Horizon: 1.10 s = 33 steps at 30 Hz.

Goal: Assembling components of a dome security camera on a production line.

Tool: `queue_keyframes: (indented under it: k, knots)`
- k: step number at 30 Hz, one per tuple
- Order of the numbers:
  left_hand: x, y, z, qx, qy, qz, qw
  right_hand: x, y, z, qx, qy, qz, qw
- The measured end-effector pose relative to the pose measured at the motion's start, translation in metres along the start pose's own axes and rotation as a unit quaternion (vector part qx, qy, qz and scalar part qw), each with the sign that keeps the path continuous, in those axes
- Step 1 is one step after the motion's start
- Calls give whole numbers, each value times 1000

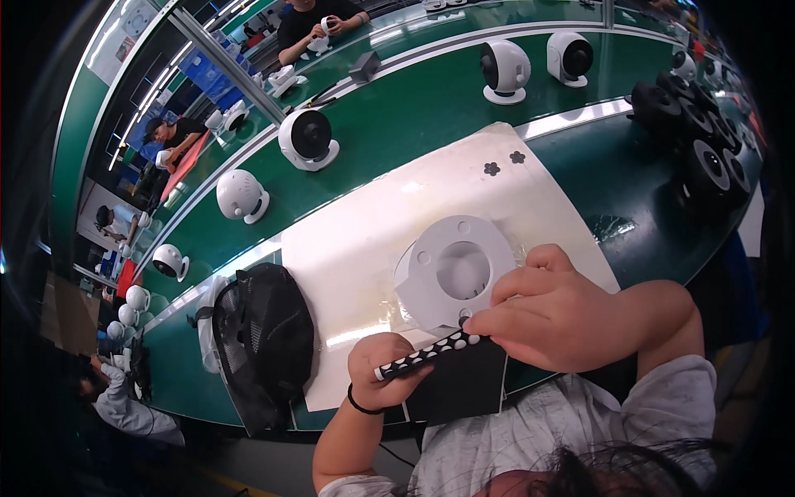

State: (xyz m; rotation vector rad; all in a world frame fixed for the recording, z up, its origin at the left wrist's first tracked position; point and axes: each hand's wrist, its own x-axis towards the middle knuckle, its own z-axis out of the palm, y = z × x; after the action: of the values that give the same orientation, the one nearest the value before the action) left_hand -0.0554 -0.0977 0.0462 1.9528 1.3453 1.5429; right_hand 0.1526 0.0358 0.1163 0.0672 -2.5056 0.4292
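My left hand [383,364] is closed round one end of a black strip with white dots [422,356], held tilted above the near edge of the mat. The fingers of my right hand [563,319] pinch at its other end; a small dark bit shows by the fingertips, too small to name. Just beyond the strip, a white round plastic part with a wide central hole [497,248] lies on the pale mat [356,248]. Two small black flower-shaped pieces [492,169] rest at the mat's far right. Below the strip is a flat black panel [460,388].
A black mesh bag [269,340] sits left of the mat. White rounded camera-like devices [308,137] stand along the green bench [397,108]. Several black round parts [708,170] are grouped at the right. A grey block [364,68] lies at the back; other people work beyond the metal frame [232,66].
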Motion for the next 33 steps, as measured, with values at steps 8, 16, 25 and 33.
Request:
queue_keyframes:
  k: [8,16,25,33]
  knots:
    - [-11,3,-23,-19,-10,-17,1000,18,-21,9,226,-75,26,971]
    - [-27,2,-50,10,-19,-4,1000,42,-37,60,165,19,-90,982]
    - [-32,8,-67,59,-10,48,997,75,1,62,203,172,66,962]
    - [-29,2,-45,86,11,103,991,70,24,50,252,137,113,951]
